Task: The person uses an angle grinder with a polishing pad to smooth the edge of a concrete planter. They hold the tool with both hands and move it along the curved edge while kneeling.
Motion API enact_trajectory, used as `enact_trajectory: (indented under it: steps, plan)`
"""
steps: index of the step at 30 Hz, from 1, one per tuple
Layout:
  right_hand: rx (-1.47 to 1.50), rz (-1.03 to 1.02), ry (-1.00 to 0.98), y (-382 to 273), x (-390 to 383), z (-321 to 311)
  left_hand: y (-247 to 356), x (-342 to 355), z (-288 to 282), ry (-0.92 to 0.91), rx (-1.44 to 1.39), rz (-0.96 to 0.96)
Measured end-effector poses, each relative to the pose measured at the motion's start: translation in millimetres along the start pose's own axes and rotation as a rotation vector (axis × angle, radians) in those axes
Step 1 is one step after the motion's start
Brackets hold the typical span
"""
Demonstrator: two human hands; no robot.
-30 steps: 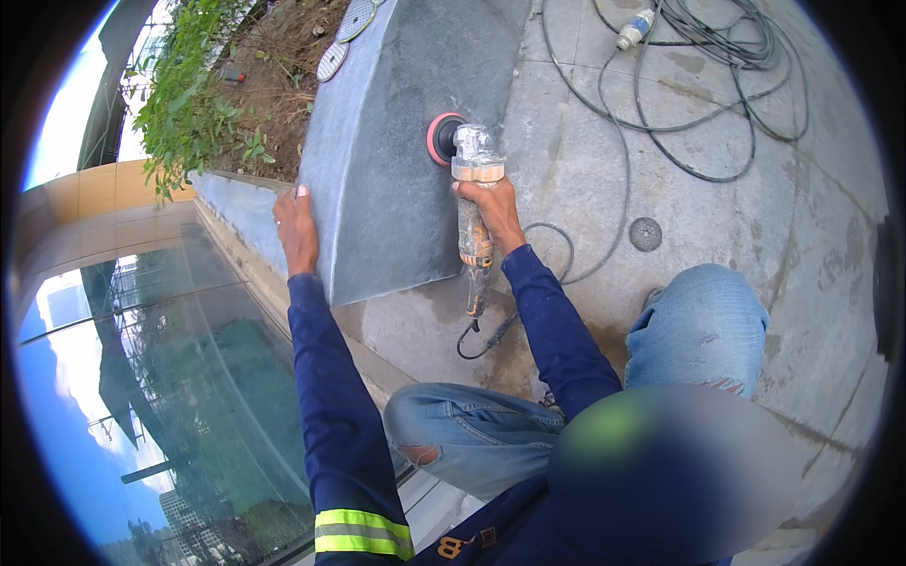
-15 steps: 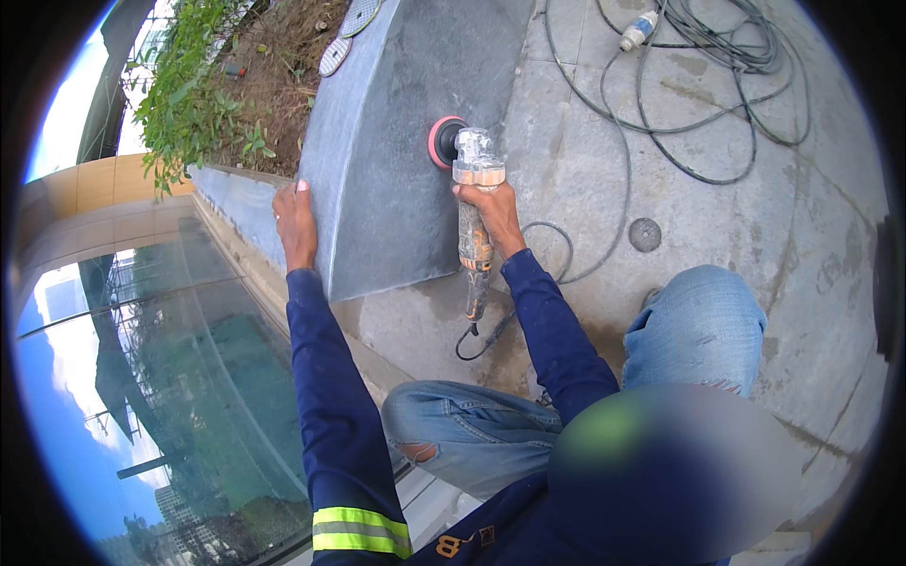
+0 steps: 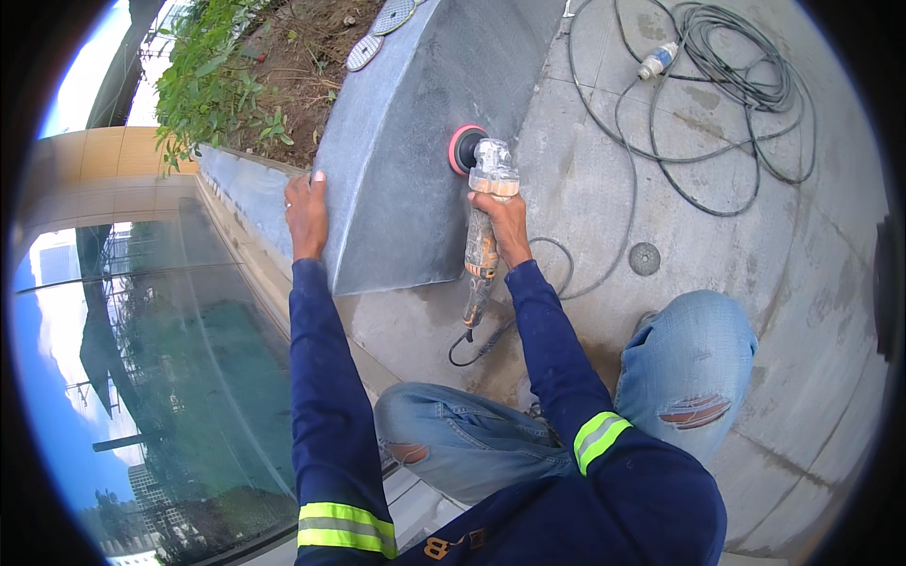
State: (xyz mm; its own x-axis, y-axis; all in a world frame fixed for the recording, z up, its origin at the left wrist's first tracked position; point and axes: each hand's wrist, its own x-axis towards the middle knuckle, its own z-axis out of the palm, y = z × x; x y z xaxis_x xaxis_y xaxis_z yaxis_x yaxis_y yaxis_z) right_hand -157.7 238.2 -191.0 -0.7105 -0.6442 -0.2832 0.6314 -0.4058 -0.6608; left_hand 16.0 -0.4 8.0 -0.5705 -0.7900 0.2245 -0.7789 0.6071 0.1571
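Observation:
My right hand [image 3: 508, 226] is wrapped round the body of a worn orange and grey angle grinder [image 3: 480, 247]. Its head points away from me, and a black backing pad with a red rim [image 3: 462, 149] meets the dark grey sloping face of a low concrete wall [image 3: 406, 179]. Whether the disc is spinning cannot be made out. My left hand [image 3: 307, 217] lies flat on the wall's paler top ledge, to the left of the grinder, fingers stretched out and holding nothing. From the grinder's tail a black cord [image 3: 462, 358] loops over the paving.
Two round polishing pads [image 3: 364, 53] lie farther up the ledge, beside a soil bed with green plants [image 3: 212, 104]. A coiled cable [image 3: 736, 75] with a blue and white plug connector [image 3: 658, 60] spreads on the concrete. A round drain cover [image 3: 645, 258] sits right; reflective glass [image 3: 170, 377] is left.
My view has shifted a little, so the scene sits differently in it. The grinder remains against the wall face in my right hand, and my left hand stays on the ledge.

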Motion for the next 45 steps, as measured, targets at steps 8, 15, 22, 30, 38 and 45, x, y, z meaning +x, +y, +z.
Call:
enact_trajectory:
  steps: [8, 15, 22, 30, 38, 45]
  plan:
    - [0.069, 0.098, -0.176, 10.5, -44.9, 27.2, 28.1, -8.2, -1.0, 0.037, 0.016, -0.067]
    - [0.128, 0.078, -0.225, -27.6, 10.2, 38.9, 25.2, -14.5, 0.1, 0.042, 0.029, -0.097]
    - [0.036, -0.03, -0.066, -9.7, 55.4, -12.6, 42.0, -14.2, -0.6, 0.014, 0.056, -0.129]
    - [0.013, -0.009, -0.193, -39.8, 6.3, 41.0, 26.1, -16.9, 1.5, 0.005, 0.031, -0.134]
    - [0.007, -0.049, -0.122, -74.6, 96.7, 16.9, 36.3, -19.5, 0.3, 0.026, 0.012, -0.138]
    - [0.032, -0.042, -0.152, -56.6, 51.6, 21.9, 27.0, -15.1, 2.8, 0.006, 0.019, -0.073]
